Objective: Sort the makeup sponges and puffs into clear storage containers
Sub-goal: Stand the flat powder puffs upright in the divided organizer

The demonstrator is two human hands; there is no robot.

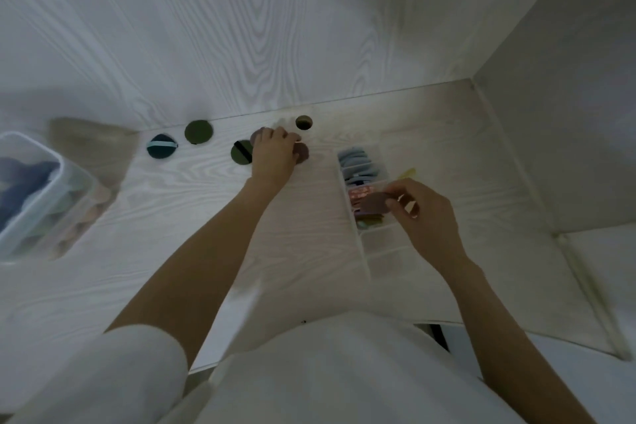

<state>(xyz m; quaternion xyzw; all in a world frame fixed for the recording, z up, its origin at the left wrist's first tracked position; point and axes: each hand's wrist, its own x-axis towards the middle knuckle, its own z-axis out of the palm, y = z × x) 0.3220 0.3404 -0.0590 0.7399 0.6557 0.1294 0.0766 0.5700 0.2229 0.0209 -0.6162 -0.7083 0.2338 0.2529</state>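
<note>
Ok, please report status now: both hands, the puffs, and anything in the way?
Left hand on mauve puffs at desk back. Right hand pinches mauve puff over divided organizer. Nothing blocking.

Your right grip (418, 213) pinches a mauve puff (377, 200): matt, soft, cloth-like face. Right under that grip, the divided organizer (375, 244) is clear hard plastic, glossy walls. Your left grip (273, 157) covers two more mauve puffs (303, 153), same matt finish. Left of it, the olive puffs (198, 132) look smooth and matt; one carries a black strap (243, 150). The teal puff (161, 146) looks velvety. Far left, the storage bin (44, 189) is translucent plastic. The bench (309, 234) is pale wood-grain laminate, low sheen.
</note>
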